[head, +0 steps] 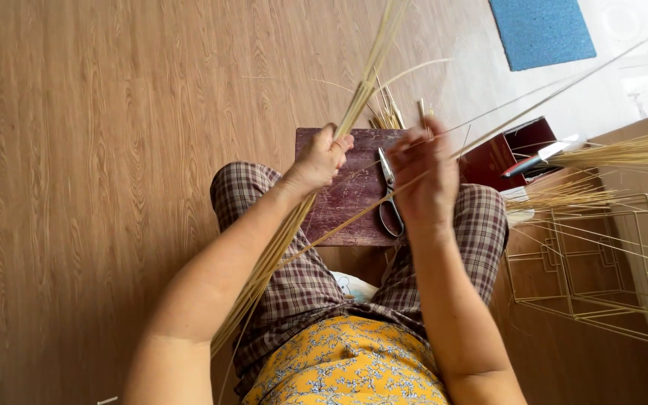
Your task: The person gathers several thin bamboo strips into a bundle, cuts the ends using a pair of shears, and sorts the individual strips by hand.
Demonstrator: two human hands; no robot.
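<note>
My left hand (322, 159) is closed around the bundle of thin bamboo strips (286, 232) slanting across my lap, my right hand (423, 176) pinches one single strip (534, 105) drawn out (finished frames (601, 262) beside me), most strips unsorted.

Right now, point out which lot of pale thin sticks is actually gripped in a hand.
The bundle of sticks in the left hand, running down past the knee. The sticks at the right lie loose by the wire frame, untouched.
</note>
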